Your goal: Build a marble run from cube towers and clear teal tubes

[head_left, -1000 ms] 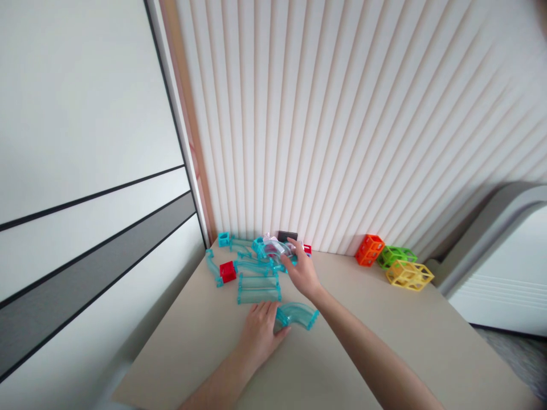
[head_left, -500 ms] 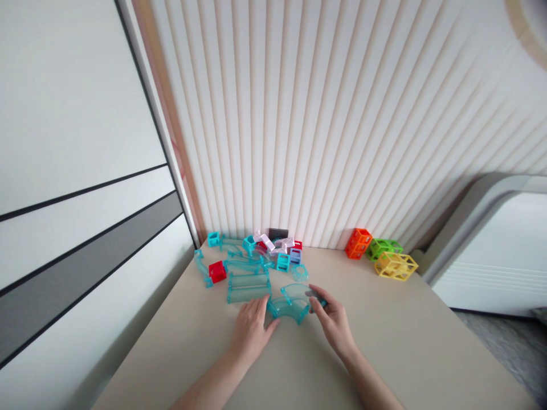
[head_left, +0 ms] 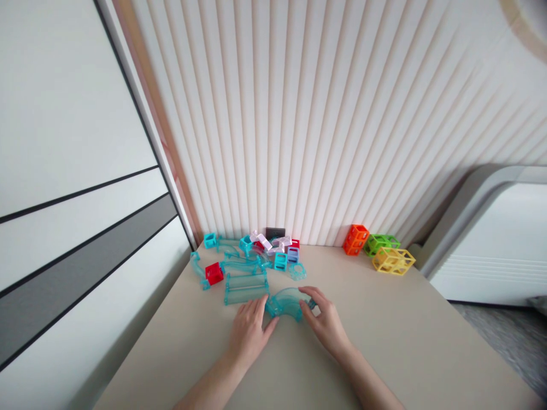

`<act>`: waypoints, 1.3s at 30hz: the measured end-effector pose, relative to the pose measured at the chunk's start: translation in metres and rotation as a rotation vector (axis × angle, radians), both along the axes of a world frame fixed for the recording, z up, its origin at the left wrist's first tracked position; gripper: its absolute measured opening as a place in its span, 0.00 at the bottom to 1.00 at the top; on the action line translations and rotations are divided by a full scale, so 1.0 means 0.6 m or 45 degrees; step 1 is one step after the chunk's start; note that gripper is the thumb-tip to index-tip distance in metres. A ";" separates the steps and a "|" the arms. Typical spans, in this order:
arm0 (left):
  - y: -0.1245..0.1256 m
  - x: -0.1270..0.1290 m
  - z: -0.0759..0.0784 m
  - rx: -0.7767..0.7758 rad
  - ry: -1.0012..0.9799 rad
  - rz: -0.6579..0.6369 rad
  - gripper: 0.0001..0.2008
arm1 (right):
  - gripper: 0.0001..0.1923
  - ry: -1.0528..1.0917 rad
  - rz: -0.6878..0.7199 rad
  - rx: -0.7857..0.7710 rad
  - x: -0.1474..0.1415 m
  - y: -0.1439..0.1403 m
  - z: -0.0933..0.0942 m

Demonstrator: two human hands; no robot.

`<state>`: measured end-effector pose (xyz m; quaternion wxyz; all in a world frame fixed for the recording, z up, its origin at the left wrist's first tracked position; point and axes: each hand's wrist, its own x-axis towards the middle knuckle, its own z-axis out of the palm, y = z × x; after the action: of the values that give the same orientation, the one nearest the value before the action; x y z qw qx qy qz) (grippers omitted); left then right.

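A translucent teal curved track piece [head_left: 290, 296] lies over more of the same kind near the table's middle. My right hand [head_left: 327, 324] has its thumb and fingers closed on the piece's right end, which is partly hidden by them. At the left end of the curved pieces, my left hand [head_left: 250, 329] rests on the table, thumb and forefinger on either side of that end. Just beyond its fingertips lie straight teal track pieces [head_left: 245, 288], side by side.
Behind are a red block [head_left: 214, 273], teal blocks [head_left: 281, 261], pale pink pieces [head_left: 264, 241], a teal ring [head_left: 297, 271] and a black box [head_left: 275, 233]. Orange [head_left: 355, 239], green [head_left: 380, 244] and yellow frame blocks [head_left: 393, 260] stand at the back right, near the ribbed wall [head_left: 299, 125].
My right hand has brought its curved track piece down and slightly left, so it now overlaps the curved pieces on the table. My left hand has stayed nearly in place.
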<state>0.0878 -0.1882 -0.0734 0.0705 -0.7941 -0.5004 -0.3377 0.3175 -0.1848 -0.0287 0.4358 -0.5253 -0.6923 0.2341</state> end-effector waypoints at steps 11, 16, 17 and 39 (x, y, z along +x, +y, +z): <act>-0.003 -0.002 0.011 -0.057 0.024 -0.024 0.18 | 0.19 -0.151 0.098 -0.042 0.009 -0.008 -0.006; -0.003 -0.001 0.016 -0.048 0.020 -0.028 0.18 | 0.18 -0.262 0.105 0.042 0.007 -0.008 -0.003; -0.003 -0.001 0.016 -0.048 0.019 -0.025 0.18 | 0.18 -0.303 0.106 0.065 0.007 -0.008 -0.001; -0.004 0.001 0.010 -0.016 0.050 0.026 0.14 | 0.14 -0.334 0.044 0.387 -0.010 0.002 -0.014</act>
<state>0.0882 -0.1909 -0.0671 0.0788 -0.7959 -0.5089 -0.3182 0.3116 -0.1837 -0.0371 0.4122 -0.4674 -0.7795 0.0639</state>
